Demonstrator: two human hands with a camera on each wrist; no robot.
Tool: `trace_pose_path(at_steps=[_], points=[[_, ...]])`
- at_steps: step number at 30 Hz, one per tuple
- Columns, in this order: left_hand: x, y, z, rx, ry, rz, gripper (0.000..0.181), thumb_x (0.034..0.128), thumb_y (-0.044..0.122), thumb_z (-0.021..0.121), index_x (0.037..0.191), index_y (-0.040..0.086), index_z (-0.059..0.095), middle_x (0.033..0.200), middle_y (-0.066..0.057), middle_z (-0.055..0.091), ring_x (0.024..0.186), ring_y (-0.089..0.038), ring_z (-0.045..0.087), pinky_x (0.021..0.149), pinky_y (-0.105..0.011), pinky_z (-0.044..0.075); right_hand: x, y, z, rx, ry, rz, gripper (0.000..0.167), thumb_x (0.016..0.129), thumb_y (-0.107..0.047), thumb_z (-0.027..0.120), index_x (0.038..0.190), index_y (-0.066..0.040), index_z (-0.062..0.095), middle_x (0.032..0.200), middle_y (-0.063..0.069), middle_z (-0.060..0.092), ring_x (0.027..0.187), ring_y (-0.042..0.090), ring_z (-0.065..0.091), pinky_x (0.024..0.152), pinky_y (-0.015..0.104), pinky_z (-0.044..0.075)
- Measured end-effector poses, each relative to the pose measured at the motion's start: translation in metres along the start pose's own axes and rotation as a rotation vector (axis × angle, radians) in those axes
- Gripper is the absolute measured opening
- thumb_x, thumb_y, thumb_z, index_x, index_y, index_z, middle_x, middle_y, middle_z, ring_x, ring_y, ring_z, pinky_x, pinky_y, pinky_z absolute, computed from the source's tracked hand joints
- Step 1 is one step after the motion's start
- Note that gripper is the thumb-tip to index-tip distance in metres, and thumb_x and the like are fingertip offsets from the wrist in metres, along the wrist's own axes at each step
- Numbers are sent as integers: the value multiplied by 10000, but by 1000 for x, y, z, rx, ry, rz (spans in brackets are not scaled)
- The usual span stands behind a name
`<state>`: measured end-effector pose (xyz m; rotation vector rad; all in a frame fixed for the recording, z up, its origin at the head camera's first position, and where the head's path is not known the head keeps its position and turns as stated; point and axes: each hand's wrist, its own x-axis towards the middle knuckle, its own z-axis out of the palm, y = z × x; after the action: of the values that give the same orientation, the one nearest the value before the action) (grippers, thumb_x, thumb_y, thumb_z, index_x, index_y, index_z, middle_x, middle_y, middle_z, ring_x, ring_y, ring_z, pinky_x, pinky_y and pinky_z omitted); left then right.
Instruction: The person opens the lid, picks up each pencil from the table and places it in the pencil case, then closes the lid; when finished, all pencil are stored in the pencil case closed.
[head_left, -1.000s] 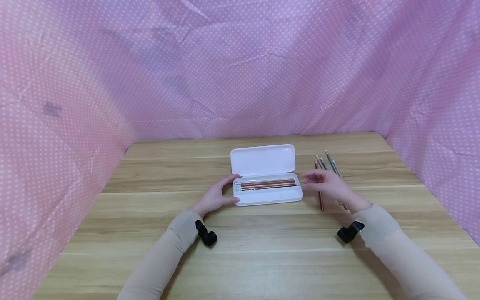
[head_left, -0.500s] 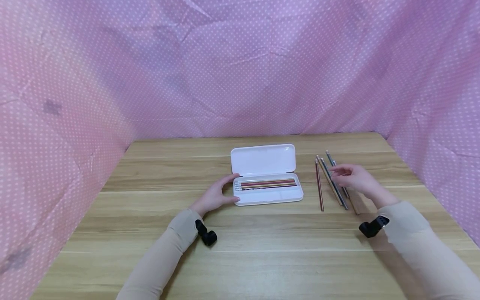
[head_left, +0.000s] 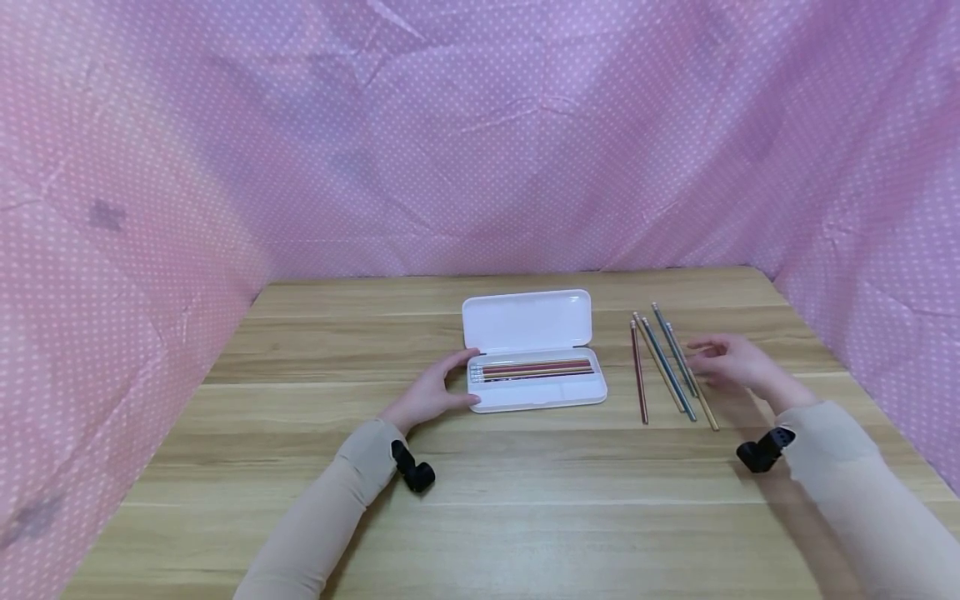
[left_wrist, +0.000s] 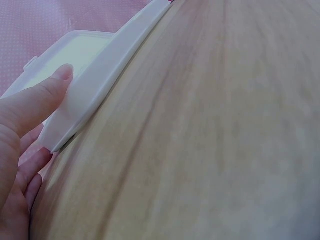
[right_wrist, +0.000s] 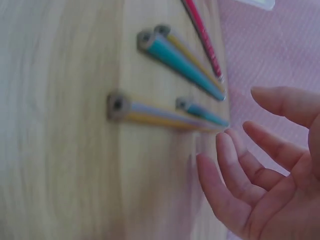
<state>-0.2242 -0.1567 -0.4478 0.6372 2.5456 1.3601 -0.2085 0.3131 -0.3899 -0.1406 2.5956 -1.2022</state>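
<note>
A white pencil case point(head_left: 525, 400) lies with its lid raised, and several striped pencils point(head_left: 536, 369) are lined up inside, eraser ends to the left. My left hand point(head_left: 426, 393) holds the case's left end; in the left wrist view its thumb point(left_wrist: 52, 90) lies over the rim. To the right are several loose pencils: a red pencil point(head_left: 639, 375), gold ones and teal ones. My right hand point(head_left: 738, 367) is just right of the gold pencil point(head_left: 703, 400) at that end. The right wrist view shows the fingers point(right_wrist: 225, 160) spread and loosely bent, with nothing between them.
The wooden table point(head_left: 480, 508) carries the case and pencils. A pink dotted cloth point(head_left: 480, 150) hangs behind and at both sides. The raised lid point(head_left: 527, 321) stands at the case's back edge.
My right hand has moved right from beside the case, across the loose pencils, to their right side, uncovering them. The left hand and the case have stayed in place.
</note>
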Motion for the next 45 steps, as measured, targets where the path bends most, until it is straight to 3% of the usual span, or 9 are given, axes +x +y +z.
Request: trace_pose_path(at_steps=[4,12,17,28,45], points=[[0,1,0,-3,7,4,755,778,214,786,1433,230,410,1490,-40,388,1402,-249,295,1158,-452,223,1,6,-3,-12,-14,30,573,945,-178,568,1339,172,345,1268,384,454,876,-31,545,763,230,549],[0,-1,0,-5,9,-1,755,771,210,792,1427,231,418,1483,-39,395,1397,-243,302,1158,-446,223,6,11,-3,-76,8,73,614,925,-244,606,1337,145,371,1199,317,528,873,57,568,725,210,541],[1,-1,0,13,2,-15,766,775,233,789,1437,257,402,1484,-24,394,1391,-228,312,1154,-436,235,12,12,-2,-91,16,82,587,916,-204,615,1304,172,385,1056,213,587,770,46,559,671,211,541],[1,-1,-1,9,-9,-39,766,781,244,784,1440,270,393,1486,-9,385,1390,-211,310,1155,-429,234,18,14,-2,-87,4,78,537,903,-140,621,1267,187,400,918,65,587,719,39,540,647,227,537],[-1,4,0,33,9,-17,760,777,218,786,1435,247,406,1484,-32,394,1390,-241,316,1150,-449,242,14,13,-5,-136,11,83,537,803,-28,656,1239,188,429,783,32,508,676,98,535,573,242,530]])
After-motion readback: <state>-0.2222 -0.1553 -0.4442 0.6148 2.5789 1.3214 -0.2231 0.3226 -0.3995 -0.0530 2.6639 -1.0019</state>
